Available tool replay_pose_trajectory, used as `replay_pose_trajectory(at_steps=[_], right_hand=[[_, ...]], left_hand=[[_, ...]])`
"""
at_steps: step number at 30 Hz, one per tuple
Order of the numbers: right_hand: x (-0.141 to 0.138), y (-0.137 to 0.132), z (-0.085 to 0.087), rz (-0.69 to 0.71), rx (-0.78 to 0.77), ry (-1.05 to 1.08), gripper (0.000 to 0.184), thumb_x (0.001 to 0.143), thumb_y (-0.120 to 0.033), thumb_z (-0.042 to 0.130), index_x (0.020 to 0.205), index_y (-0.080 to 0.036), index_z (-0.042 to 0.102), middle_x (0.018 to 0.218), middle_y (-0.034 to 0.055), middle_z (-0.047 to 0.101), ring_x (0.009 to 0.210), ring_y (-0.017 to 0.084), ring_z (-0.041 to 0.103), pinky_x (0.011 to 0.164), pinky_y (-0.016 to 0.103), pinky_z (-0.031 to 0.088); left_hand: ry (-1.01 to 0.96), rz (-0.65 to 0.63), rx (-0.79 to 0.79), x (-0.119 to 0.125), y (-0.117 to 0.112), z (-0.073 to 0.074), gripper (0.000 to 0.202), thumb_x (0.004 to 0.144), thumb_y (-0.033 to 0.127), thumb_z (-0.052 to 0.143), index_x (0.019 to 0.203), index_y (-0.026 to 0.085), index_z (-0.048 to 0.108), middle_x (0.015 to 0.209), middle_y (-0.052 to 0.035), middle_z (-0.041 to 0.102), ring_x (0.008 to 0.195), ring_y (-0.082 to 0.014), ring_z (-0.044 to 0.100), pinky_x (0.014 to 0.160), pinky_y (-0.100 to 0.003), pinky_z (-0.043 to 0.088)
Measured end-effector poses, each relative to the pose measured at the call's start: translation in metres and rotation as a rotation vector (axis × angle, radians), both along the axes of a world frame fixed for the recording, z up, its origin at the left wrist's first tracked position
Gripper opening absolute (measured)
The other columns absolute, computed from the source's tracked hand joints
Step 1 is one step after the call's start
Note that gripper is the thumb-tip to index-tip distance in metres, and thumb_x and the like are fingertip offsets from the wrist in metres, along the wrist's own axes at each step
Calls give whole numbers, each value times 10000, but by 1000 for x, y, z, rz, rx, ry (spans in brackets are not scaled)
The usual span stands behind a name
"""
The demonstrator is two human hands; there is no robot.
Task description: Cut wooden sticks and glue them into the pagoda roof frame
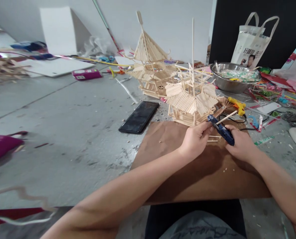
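Plainly, left grip (195, 138) pinching a pale stick (227, 117) — right grip (241, 144) wrapped round blue pliers (224, 132), brown sheet (160, 141) beneath

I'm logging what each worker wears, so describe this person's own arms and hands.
The left hand and right hand are both ungloved, with no watch or bracelet showing. The left forearm and right forearm are bare, with no sleeve in view.

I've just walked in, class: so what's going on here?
Someone is working over a brown sheet. The right hand grips a blue hand tool, and the left hand appears to pinch a thin stick at it. Beyond the hands stands a stick-built model with an open-framed top; a second, pointed-roofed model stands behind.
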State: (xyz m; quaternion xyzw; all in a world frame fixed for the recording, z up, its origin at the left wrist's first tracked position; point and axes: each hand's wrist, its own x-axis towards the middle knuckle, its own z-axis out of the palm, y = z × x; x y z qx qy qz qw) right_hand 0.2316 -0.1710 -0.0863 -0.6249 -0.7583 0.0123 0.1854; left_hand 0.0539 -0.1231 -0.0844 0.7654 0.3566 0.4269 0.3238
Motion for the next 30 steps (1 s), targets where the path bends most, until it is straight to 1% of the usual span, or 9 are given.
replay_pose_trajectory(at_steps=[2, 6, 10, 14, 17, 21, 23, 28, 30], right_hand=[[-1, 0, 0, 20, 23, 23, 461, 684, -215, 462, 1130, -106, 512, 1092, 164, 638, 955, 283, 632, 813, 408, 502], [-1, -1, 1, 38, 19, 39, 479, 706, -227, 441, 1154, -68, 498, 1109, 190, 624, 993, 289, 616, 843, 419, 495], [1, -1, 2, 20, -25, 20, 461, 707, -242, 442, 1142, -104, 508, 1134, 167, 619, 972, 289, 625, 829, 423, 502], [1, -2, 0, 29, -11, 19, 486, 690, -235, 442, 1142, -66, 501, 1134, 201, 611, 960, 312, 624, 810, 448, 503], [-1, -3, -1, 12, -14, 13, 488, 701, -246, 432, 1140, -44, 499, 1122, 221, 609, 942, 331, 626, 785, 472, 503], [-2, -2, -2, -34, -35, -3, 480, 703, -265, 447, 1135, -64, 504, 1133, 217, 605, 923, 334, 632, 778, 481, 500], [-2, 0, -2, -30, -27, 1, 479, 698, -269, 461, 1140, -86, 501, 1164, 203, 593, 962, 324, 622, 802, 468, 496], [2, 1, -1, 34, -26, 25, 496, 703, -253, 463, 1182, -124, 470, 1150, 156, 609, 1022, 292, 600, 838, 432, 490], [3, 1, 0, 52, -21, 33, 497, 698, -239, 466, 1184, -132, 467, 1136, 146, 617, 1014, 286, 603, 838, 428, 489]], left_hand=[[-51, -56, -15, 1, 1, -1, 232, 818, 222, 450, 820, 119, 657, 592, 14, 521, 559, -85, 438, 552, -182, 373], [-139, -163, -92, 1, 5, -1, 234, 831, 247, 462, 853, 129, 663, 699, -12, 603, 655, -112, 513, 605, -200, 422], [-150, -256, -143, -1, 9, 4, 219, 824, 240, 473, 841, 129, 660, 723, -20, 626, 681, -125, 544, 651, -227, 451], [-158, -322, -159, -3, 11, 6, 205, 828, 242, 471, 809, 133, 643, 722, -19, 635, 671, -125, 555, 667, -242, 464], [-117, -245, -119, -2, 9, 1, 208, 837, 242, 461, 811, 130, 635, 712, -24, 625, 664, -124, 546, 646, -238, 455], [13, -34, 7, -1, 6, -6, 197, 828, 220, 450, 766, 130, 614, 589, 9, 536, 555, -96, 472, 553, -208, 400], [15, -17, 26, -1, 5, -6, 203, 830, 216, 441, 766, 132, 614, 586, 12, 531, 553, -95, 473, 551, -204, 398], [-162, -249, -124, 0, 10, 1, 240, 847, 297, 465, 846, 144, 650, 782, -34, 654, 748, -137, 584, 700, -243, 472], [-187, -286, -199, 0, 11, 4, 266, 835, 359, 504, 796, 151, 665, 733, -33, 656, 744, -141, 595, 701, -247, 484]])
